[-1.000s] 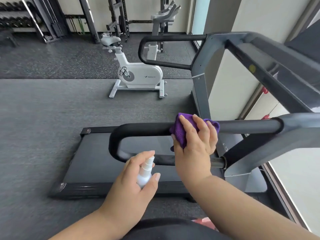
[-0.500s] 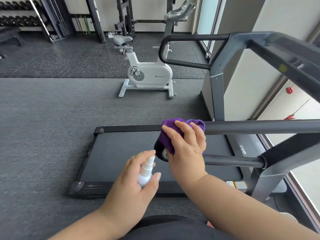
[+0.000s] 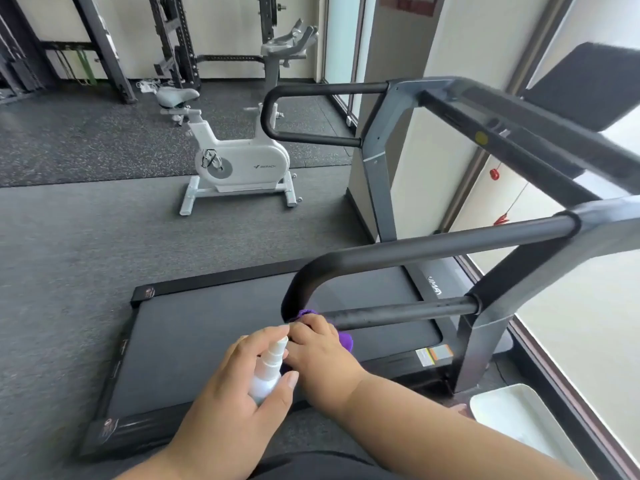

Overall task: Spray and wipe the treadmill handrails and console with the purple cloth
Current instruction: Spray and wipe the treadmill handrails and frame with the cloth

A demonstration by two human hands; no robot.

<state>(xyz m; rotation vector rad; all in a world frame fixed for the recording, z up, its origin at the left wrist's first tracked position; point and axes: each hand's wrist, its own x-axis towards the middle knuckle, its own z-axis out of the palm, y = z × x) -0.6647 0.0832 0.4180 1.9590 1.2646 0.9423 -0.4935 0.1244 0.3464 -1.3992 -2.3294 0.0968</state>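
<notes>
The purple cloth [image 3: 343,339] sits bunched under your right hand [image 3: 318,351] at the lower bend of the near black padded handrail [image 3: 433,247], where the loop curves round into its lower bar; only two scraps of purple show, one above your knuckles against the rail and one at the right edge of your hand; your fingers are curled over the cloth and press it to the rail, so that hand is grasping the cloth. Your left hand [image 3: 239,393] is wrapped round a small white plastic spray bottle [image 3: 268,370], thumb on one side, fingers on the other, forefinger lying over the nozzle top; the nozzle sits just beside your right hand's knuckles. The handrail runs up and right into the grey metal treadmill frame [image 3: 485,327]; the far black handrail [image 3: 311,112] loops out from the opposite upright. On the dark deck trim under the near rail you can read white lettering, upside down from where you stand, something like "UMAY" [image 3: 434,285], though the last letters are not sure; a white and orange warning sticker [image 3: 434,355] lies on the side rail near the front upright, its print too small to read. Beyond the black treadmill belt [image 3: 194,341] stands a white exercise bike [image 3: 235,161] with a dark logo and a brand word that is blurred. A white tray [image 3: 519,420] lies by the window at lower right.
</notes>
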